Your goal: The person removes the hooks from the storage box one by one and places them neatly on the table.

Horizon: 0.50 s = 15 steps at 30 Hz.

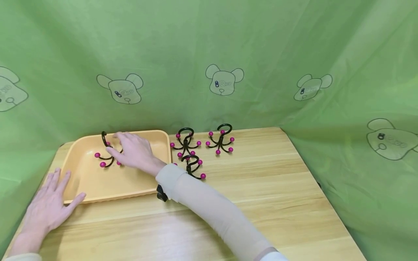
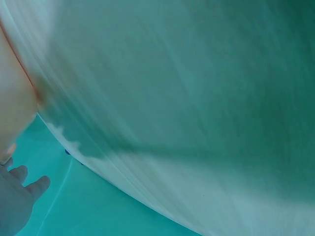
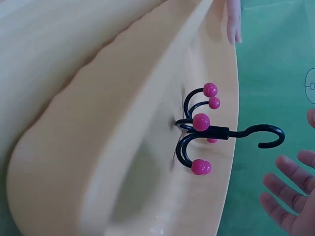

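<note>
In the head view, a peach plastic tray sits at the left of the table. Standing in it is a black multi-arm hook hanger with pink ball tips, its curved hook upward. My right hand is over the tray beside this hanger and partly covers it. In the right wrist view, a gap shows between the fingers and the hanger, and nothing is held. My left hand rests at the tray's near left corner, fingers spread and straight; the left wrist view shows its fingertips at the edge.
Right of the tray stand three more hook hangers of the same kind: one at the back, one farther right, and one nearer me, partly behind my right sleeve. A green curtain encloses the wooden table.
</note>
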{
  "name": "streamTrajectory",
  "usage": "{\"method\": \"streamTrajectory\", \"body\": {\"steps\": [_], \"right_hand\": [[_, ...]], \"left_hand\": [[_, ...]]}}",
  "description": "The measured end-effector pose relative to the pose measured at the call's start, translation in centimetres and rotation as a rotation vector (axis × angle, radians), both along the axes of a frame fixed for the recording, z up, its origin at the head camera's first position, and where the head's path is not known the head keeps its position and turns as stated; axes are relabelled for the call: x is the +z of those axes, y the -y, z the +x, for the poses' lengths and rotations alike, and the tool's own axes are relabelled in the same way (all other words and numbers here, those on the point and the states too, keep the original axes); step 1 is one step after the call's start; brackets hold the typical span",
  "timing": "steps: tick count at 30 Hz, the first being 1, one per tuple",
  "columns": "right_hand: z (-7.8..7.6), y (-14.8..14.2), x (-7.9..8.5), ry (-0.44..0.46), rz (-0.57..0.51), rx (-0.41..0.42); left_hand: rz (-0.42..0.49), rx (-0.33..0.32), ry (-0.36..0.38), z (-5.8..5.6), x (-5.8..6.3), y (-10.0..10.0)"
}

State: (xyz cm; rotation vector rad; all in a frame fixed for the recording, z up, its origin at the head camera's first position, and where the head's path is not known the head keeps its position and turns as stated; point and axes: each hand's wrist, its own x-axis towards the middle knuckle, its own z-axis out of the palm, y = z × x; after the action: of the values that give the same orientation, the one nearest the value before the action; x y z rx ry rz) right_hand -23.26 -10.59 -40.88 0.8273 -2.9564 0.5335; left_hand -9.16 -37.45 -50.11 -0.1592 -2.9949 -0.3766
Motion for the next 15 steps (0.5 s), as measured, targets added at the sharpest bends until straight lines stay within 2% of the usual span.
{"method": "streamTrajectory", "body": {"steps": [4,15], "right_hand": [[-0.5,0.5,-0.1,-0.004,0.013,-0.016],[-0.9,2.8,-1.1,0.025,0.155,-0.034]], "left_hand": [[0.002,0.0,0.0,-0.1,0.0,0.0],[0.009,0.0,0.002,0.0,-0.1,0.1]]}}
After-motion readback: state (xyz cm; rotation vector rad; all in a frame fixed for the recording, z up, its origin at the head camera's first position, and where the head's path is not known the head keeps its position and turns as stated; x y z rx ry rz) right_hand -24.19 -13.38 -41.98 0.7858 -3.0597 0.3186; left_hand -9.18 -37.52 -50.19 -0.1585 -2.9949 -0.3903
